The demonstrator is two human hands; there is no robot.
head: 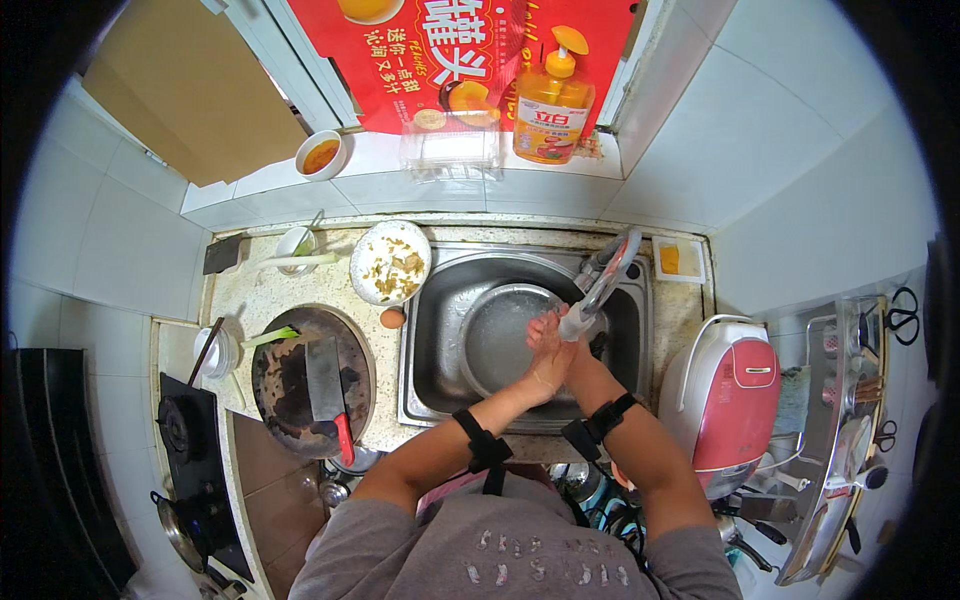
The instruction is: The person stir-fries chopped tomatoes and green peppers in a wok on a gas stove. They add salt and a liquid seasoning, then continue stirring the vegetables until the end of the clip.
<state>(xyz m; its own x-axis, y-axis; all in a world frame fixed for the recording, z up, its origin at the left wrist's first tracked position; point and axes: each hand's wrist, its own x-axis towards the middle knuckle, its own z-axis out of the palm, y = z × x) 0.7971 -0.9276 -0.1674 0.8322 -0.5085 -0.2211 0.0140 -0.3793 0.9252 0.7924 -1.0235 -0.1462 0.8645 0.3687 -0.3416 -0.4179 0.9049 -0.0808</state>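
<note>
My left hand [549, 363] and my right hand [578, 354] are pressed together over the steel sink [433, 361], just below the spout of the chrome faucet [602, 279]. The white spout head covers part of both hands, so how the fingers meet is unclear. No object shows between them. Underneath, a round metal basin [491, 341] sits in the sink, and it seems to hold water. Something dark, too hidden to name, lies by my right wrist.
Left of the sink are a brown egg [391, 319], a white bowl of food scraps [390, 262] and a cleaver [325, 379] on a round chopping board [281, 405]. A red-and-white rice cooker [731, 397] stands at right. A dish soap bottle [553, 112] is on the sill.
</note>
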